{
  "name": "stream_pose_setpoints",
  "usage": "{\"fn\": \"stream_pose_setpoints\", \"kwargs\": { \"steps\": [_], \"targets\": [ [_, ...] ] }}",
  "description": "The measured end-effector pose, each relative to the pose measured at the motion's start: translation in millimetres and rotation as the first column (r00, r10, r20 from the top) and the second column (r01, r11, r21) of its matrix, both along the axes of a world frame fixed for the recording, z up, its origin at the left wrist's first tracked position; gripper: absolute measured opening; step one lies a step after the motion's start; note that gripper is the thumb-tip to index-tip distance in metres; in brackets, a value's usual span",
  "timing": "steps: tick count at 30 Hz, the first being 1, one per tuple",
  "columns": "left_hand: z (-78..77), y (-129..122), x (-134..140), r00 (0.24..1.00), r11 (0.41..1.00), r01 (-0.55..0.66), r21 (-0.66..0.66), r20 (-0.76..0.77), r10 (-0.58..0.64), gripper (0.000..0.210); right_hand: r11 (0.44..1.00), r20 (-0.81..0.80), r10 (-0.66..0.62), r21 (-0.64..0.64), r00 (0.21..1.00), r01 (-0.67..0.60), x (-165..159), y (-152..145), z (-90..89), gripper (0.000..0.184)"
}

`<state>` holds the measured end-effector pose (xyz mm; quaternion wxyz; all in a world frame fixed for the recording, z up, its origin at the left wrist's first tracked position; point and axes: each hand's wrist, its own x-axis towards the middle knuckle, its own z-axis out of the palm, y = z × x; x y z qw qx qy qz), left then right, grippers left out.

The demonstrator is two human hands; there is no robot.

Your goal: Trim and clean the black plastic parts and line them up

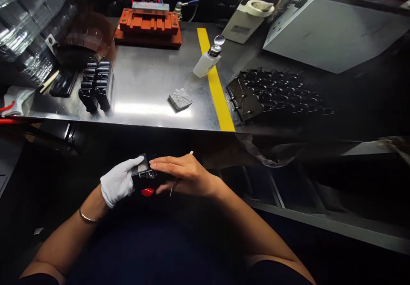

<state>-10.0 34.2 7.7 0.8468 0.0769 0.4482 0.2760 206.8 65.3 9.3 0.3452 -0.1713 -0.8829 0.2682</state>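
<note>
My left hand [117, 182], in a white glove, is closed around a small black plastic part [150, 174] with a pale grey rectangular face; its thumb lies on that face. Bare, my right hand [188, 174] reaches in from the right with its index and middle fingertips at the part's right edge. A thin stick [172, 190] appears tucked in this hand, one end below the fingers and a pale tip above the knuckles. Just under the part is a small red piece [147, 192]; what it belongs to is unclear. Both hands are below the bench's front edge.
On the metal bench [141, 84] are a folded grey cloth [180, 100], a white pump bottle [207, 61], stacked black parts [98, 82] and a red-orange fixture [149, 27]. Right of the yellow tape [218, 93] lie rows of black parts [278, 91] and a grey box [329, 27].
</note>
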Motion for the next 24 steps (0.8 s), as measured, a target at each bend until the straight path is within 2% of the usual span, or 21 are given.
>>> {"fn": "stream_pose_setpoints", "kwargs": {
  "steps": [2,3,5,7,8,10,13,15,19,24],
  "targets": [
    [-0.1,-5,-3,0.984,0.976,0.072,0.206,-0.175,-0.035,0.029,0.992,-0.096,-0.122,-0.047,0.988,0.118,-5,0,-2.6,0.050],
    [-1.3,-8,-5,0.962,0.945,0.079,0.318,-0.273,0.011,0.027,0.977,-0.135,-0.208,-0.085,0.969,0.198,-8,-1,-4.7,0.048],
    [-5.9,-13,-6,0.866,0.836,0.102,0.540,-0.461,0.192,0.028,0.922,-0.183,-0.377,-0.162,0.908,0.351,-16,-6,-10.4,0.042],
    [-11.8,-14,-5,0.742,0.742,0.169,0.649,-0.579,0.337,0.025,0.868,-0.190,-0.486,-0.218,0.853,0.446,-25,-12,-17.1,0.039],
    [-14.4,-13,-4,0.701,0.732,0.197,0.652,-0.616,0.360,0.026,0.857,-0.181,-0.500,-0.244,0.847,0.454,-29,-16,-20.1,0.038],
    [-17.6,-10,-3,0.681,0.779,0.174,0.603,-0.645,0.347,0.035,0.854,-0.135,-0.472,-0.316,0.871,0.414,-32,-20,-24.3,0.029],
    [-16.5,-7,-3,0.681,0.822,0.124,0.556,-0.650,0.337,0.043,0.825,-0.033,-0.431,-0.419,0.902,0.379,-28,-20,-25.5,0.023],
    [-13.5,-7,-1,0.703,0.831,0.149,0.536,-0.648,0.292,0.043,0.823,0.020,-0.409,-0.424,0.912,0.378,-21,-19,-23.6,0.022],
    [-9.3,-10,2,0.727,0.804,0.262,0.533,-0.657,0.199,0.039,0.876,0.095,-0.255,-0.398,0.962,0.271,-11,-18,-16.9,0.017],
    [-10.0,-10,1,0.694,0.742,0.396,0.541,-0.705,0.143,0.037,0.888,0.155,-0.193,-0.393,0.969,0.240,-7,-18,-12.4,0.014]
  ]
}}
